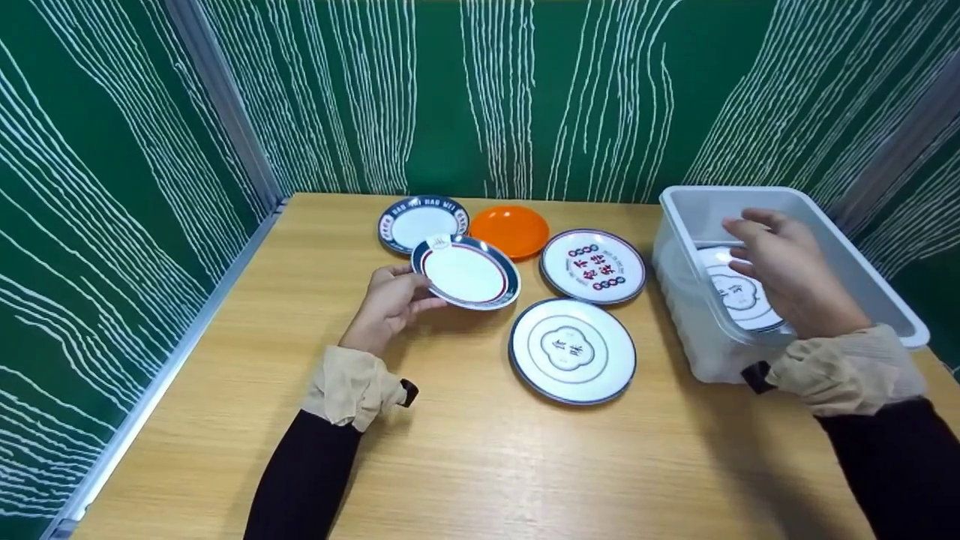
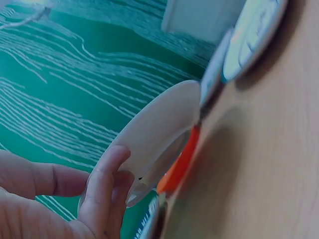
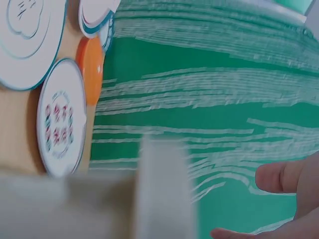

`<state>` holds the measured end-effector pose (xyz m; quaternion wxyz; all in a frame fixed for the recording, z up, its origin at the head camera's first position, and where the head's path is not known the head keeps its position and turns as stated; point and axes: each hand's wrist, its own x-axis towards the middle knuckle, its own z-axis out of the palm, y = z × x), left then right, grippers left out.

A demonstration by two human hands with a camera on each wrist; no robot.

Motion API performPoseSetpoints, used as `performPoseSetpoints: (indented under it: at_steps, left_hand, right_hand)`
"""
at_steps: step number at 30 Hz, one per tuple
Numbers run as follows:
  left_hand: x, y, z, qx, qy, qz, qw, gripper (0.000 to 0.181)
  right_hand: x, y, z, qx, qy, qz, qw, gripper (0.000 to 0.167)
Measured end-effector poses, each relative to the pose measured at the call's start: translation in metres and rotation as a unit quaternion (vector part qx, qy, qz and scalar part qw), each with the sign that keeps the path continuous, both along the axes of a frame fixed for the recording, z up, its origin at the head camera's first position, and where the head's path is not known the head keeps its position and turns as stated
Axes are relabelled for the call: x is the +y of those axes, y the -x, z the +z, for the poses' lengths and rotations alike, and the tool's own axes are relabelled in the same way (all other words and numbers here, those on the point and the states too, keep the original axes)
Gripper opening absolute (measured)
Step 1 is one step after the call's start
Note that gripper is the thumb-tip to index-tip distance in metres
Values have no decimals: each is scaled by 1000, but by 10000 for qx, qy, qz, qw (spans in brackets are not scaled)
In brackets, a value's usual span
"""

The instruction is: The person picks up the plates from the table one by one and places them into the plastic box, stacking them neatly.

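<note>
My left hand [image 1: 390, 309] pinches the left edge of a dark-rimmed white plate [image 1: 465, 274], thumb on top and fingers beneath; the left wrist view shows the underside of that plate [image 2: 154, 124]. It is held tilted above the table, partly over a blue-rimmed plate [image 1: 424, 223] and beside an orange plate [image 1: 510, 232]. Over the translucent bin [image 1: 682, 300] at the right, my right hand [image 1: 795, 274] hangs with its fingers apart, holding nothing. Below it, inside the bin, lies a white plate with a flower-shaped outline [image 1: 739, 292].
A plate with red characters [image 1: 592, 266] lies between the orange plate and the bin. In front of it a larger white plate [image 1: 572, 351] rests on the wooden table [image 1: 480, 465]. Green panels with white lines [image 1: 439, 97] stand behind and at the left.
</note>
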<state>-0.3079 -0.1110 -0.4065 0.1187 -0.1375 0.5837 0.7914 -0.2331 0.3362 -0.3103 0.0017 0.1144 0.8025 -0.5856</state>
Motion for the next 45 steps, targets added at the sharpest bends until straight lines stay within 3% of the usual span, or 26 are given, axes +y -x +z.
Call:
performPoseSetpoints:
  at_steps: [6,10,16,21,25,31,34,37,42,45]
  left_hand:
    - [10,-14,16,222,-175,-44,9996,53]
    - [19,-25,27,364,-279,-109,9989,58]
    - [35,-42,42,452,-240,-286,9983,62]
    - [46,-53,48,534,-292,-433,9972,59]
    - [53,-60,50,592,-385,-448,9965,57]
    - [63,-70,47,607,-550,-553,9951,61]
    - [66,-72,44,605,-598,-632,9944,61]
    - [68,-73,41,565,-576,-706,9942,62]
    - [69,-71,40,524,-404,-1008,9927,67]
    - [70,-69,40,545,-302,-1239,9903,61]
  right_hand:
    - [-29,-1,6,277,15,220,9994,77]
    - [-51,0,5,223,-9,432,9988,78]
    - [-83,4,-8,140,-40,661,9977,76]
    - [-101,5,-18,-106,124,707,9974,73]
    - [-116,2,-29,-430,936,749,9919,71]
    - [-132,-5,-42,-1072,2284,650,9655,58]
    - [-133,-7,-44,-938,2389,523,9651,49]
    - [-132,-8,-43,-696,2207,457,9718,50]
    - [-125,-10,-40,-441,1964,334,9790,52]
    - [-120,-11,-39,-280,1981,281,9794,52]
